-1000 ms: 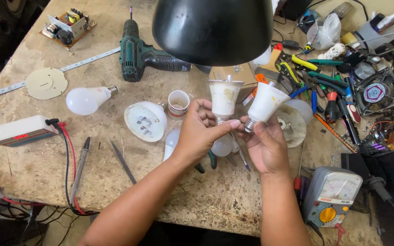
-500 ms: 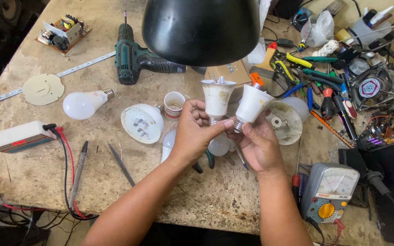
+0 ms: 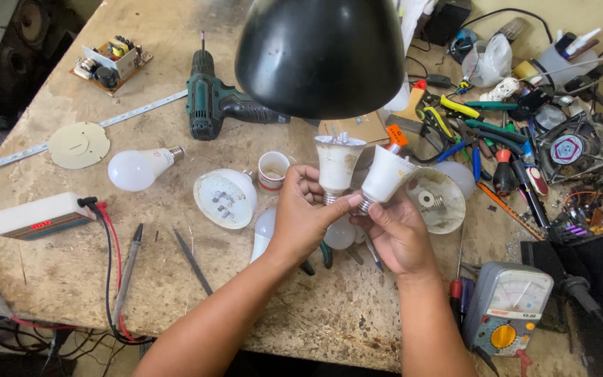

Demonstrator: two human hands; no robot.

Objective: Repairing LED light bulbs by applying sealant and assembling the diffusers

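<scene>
Holding 2 white bulb housings side by side just right of the frame's centre, both hands work above the table (image 3: 57,272). The left hand (image 3: 303,216) has its fingers closed around the metal screw base of the left bulb housing (image 3: 336,164), which stands upright with its open top showing small metal prongs. The right hand (image 3: 399,234) pinches the threaded base of the right bulb housing (image 3: 385,174) between thumb and forefinger; this one tilts toward the upper right. The 2 housings sit just beside each other, nearly touching.

Below the hands lie a few loose white domes and a pair of green-handled pliers (image 3: 325,253), partly hidden. Left of the hands sit a round LED plate in its dome (image 3: 225,199) and a small white cup with a red rim (image 3: 273,169). Right of the hands lies a clear dome with a socket inside (image 3: 435,202). A whole white bulb (image 3: 137,167) lies in the left middle, near a flat round disc (image 3: 78,144). A green cordless drill (image 3: 214,105) lies at upper centre, partly under the black lamp shade (image 3: 319,52). An analog multimeter (image 3: 511,307) sits at lower right, and a white meter box with red and black leads (image 3: 40,214) at the left edge.
</scene>
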